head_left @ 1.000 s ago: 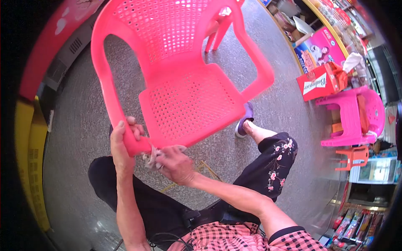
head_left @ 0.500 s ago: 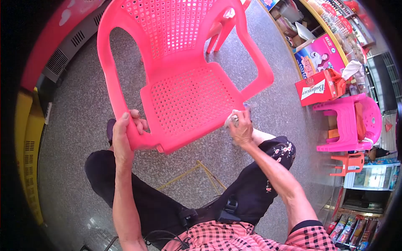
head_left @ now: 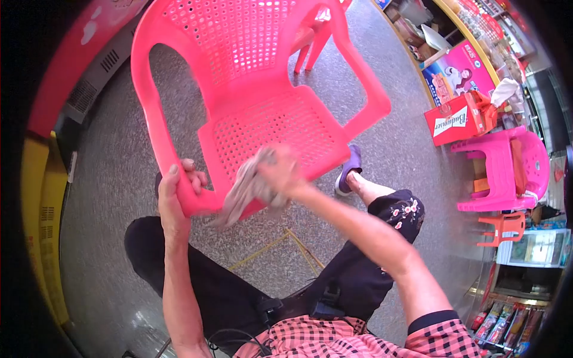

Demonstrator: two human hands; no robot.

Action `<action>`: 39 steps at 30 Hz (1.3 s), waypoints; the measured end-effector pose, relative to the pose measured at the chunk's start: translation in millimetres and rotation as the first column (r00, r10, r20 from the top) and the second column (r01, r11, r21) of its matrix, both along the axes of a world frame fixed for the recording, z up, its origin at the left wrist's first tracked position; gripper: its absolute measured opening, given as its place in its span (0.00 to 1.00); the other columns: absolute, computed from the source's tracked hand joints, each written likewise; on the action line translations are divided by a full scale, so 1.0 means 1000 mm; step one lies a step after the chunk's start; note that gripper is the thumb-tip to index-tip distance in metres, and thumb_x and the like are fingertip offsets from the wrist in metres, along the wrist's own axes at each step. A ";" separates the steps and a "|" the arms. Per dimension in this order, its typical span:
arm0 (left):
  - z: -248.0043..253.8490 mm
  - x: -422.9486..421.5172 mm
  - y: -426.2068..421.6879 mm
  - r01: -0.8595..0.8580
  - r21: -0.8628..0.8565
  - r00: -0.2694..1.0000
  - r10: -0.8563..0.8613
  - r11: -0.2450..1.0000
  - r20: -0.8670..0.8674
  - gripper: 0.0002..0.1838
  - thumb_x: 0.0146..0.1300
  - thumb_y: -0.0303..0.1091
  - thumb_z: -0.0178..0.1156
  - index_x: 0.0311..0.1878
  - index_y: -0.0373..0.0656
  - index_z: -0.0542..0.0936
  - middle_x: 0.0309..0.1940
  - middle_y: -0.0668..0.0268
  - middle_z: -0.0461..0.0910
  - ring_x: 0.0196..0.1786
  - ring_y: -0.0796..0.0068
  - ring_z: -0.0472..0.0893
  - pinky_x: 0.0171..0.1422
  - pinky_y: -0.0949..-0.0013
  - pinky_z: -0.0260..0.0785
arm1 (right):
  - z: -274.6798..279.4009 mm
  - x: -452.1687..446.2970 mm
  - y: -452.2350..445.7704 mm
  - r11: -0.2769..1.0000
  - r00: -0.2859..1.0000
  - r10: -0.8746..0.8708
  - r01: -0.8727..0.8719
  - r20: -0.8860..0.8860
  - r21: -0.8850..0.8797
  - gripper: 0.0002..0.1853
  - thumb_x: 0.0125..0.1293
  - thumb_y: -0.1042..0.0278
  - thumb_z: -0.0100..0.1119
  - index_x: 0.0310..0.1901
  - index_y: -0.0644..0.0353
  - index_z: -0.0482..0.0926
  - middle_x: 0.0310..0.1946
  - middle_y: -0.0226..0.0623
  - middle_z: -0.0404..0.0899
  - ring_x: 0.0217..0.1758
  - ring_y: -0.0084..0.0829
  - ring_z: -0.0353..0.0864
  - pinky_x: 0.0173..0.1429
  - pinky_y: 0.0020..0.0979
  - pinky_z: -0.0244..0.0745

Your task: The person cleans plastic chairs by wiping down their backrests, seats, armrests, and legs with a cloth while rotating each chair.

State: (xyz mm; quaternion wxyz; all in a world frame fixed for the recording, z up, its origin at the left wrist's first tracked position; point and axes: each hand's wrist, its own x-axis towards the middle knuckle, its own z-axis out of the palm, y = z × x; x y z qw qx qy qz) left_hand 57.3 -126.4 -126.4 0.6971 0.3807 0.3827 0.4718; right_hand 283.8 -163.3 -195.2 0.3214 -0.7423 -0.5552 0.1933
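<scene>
A pink plastic armchair (head_left: 280,128) with a perforated seat and back is tilted in front of me. My left hand (head_left: 181,188) grips its left armrest near the front corner, fingers wrapped around the plastic. Over the front of the seat, my right hand (head_left: 280,171) holds a greyish cloth (head_left: 248,190). The cloth hangs bunched across the seat's front edge and touches it; both cloth and hand are blurred by motion, and the fingertips are partly hidden.
Another pink chair (head_left: 307,45) stands behind this one. On the right are a red Budweiser box (head_left: 456,121), stacked pink chairs (head_left: 495,170), a small orange chair (head_left: 502,230) and shop shelves. A yellow cabinet (head_left: 45,221) lines the left. Yellow strips (head_left: 262,250) mark the floor.
My right hand has moved left with the cloth, from the seat's front right corner to the front middle. The cloth has spread out. My left hand keeps its hold on the armrest.
</scene>
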 end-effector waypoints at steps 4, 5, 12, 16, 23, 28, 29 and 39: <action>0.006 0.001 -0.001 0.016 -0.033 1.000 -0.016 0.999 -0.006 0.20 0.71 0.48 0.47 0.46 0.38 0.74 0.20 0.68 0.70 0.38 0.70 0.76 0.48 0.68 0.67 | -0.006 0.119 0.056 0.998 0.939 0.047 -0.026 0.342 -0.065 0.24 0.53 0.49 0.64 0.46 0.58 0.78 0.45 0.49 0.75 0.50 0.49 0.76 0.55 0.47 0.74; 0.009 0.001 -0.002 0.020 -0.012 0.999 -0.021 1.000 -0.038 0.20 0.71 0.48 0.47 0.46 0.38 0.74 0.20 0.68 0.71 0.38 0.70 0.76 0.48 0.67 0.67 | -0.006 0.121 0.058 0.997 0.938 0.058 -0.037 0.341 -0.068 0.24 0.53 0.49 0.64 0.46 0.58 0.78 0.45 0.49 0.75 0.50 0.49 0.76 0.55 0.47 0.74; 0.009 0.002 -0.002 0.015 -0.009 0.999 -0.015 1.000 -0.038 0.20 0.70 0.46 0.46 0.46 0.36 0.74 0.22 0.68 0.70 0.38 0.71 0.76 0.48 0.66 0.69 | -0.008 0.026 0.048 0.986 0.803 -0.069 0.146 0.591 -0.083 0.38 0.47 0.36 0.68 0.56 0.52 0.75 0.59 0.46 0.64 0.63 0.52 0.62 0.55 0.58 0.68; 0.006 0.001 -0.002 0.011 0.010 1.000 -0.010 1.000 -0.030 0.20 0.69 0.47 0.47 0.45 0.37 0.74 0.21 0.68 0.70 0.38 0.71 0.76 0.49 0.66 0.67 | -0.014 0.002 0.037 0.993 0.824 0.068 -0.002 0.562 -0.117 0.35 0.46 0.38 0.69 0.53 0.52 0.77 0.59 0.44 0.65 0.62 0.52 0.63 0.56 0.58 0.67; 0.004 0.003 -0.001 -0.006 0.013 1.000 0.006 1.000 -0.022 0.20 0.70 0.48 0.46 0.45 0.38 0.74 0.19 0.68 0.69 0.36 0.69 0.75 0.49 0.65 0.66 | 0.003 0.046 0.022 0.954 0.824 0.263 -0.299 0.502 -0.009 0.26 0.43 0.50 0.73 0.45 0.50 0.79 0.51 0.36 0.68 0.58 0.45 0.67 0.50 0.50 0.74; 0.004 0.001 0.000 0.007 0.016 0.999 -0.007 1.000 -0.041 0.20 0.71 0.48 0.46 0.46 0.38 0.74 0.19 0.68 0.69 0.36 0.69 0.75 0.49 0.65 0.67 | -0.023 0.041 0.030 0.960 0.844 0.190 -0.267 0.502 0.085 0.25 0.46 0.51 0.72 0.44 0.54 0.77 0.45 0.37 0.72 0.50 0.44 0.73 0.47 0.42 0.76; 0.006 0.002 -0.001 0.002 0.018 0.999 -0.001 1.000 -0.041 0.20 0.70 0.48 0.46 0.46 0.38 0.74 0.19 0.68 0.69 0.36 0.69 0.75 0.49 0.66 0.67 | -0.022 0.030 0.031 0.971 0.870 0.079 -0.179 0.487 0.161 0.25 0.46 0.49 0.70 0.44 0.55 0.77 0.42 0.38 0.73 0.47 0.46 0.75 0.44 0.42 0.77; 0.003 -0.007 0.003 0.058 -0.013 0.997 -0.057 0.998 0.042 0.19 0.70 0.47 0.47 0.45 0.38 0.73 0.21 0.67 0.69 0.35 0.70 0.74 0.48 0.65 0.67 | 0.002 -0.074 -0.018 0.862 0.939 0.325 -0.344 0.115 0.372 0.17 0.45 0.68 0.71 0.37 0.55 0.74 0.41 0.34 0.74 0.46 0.41 0.75 0.44 0.41 0.75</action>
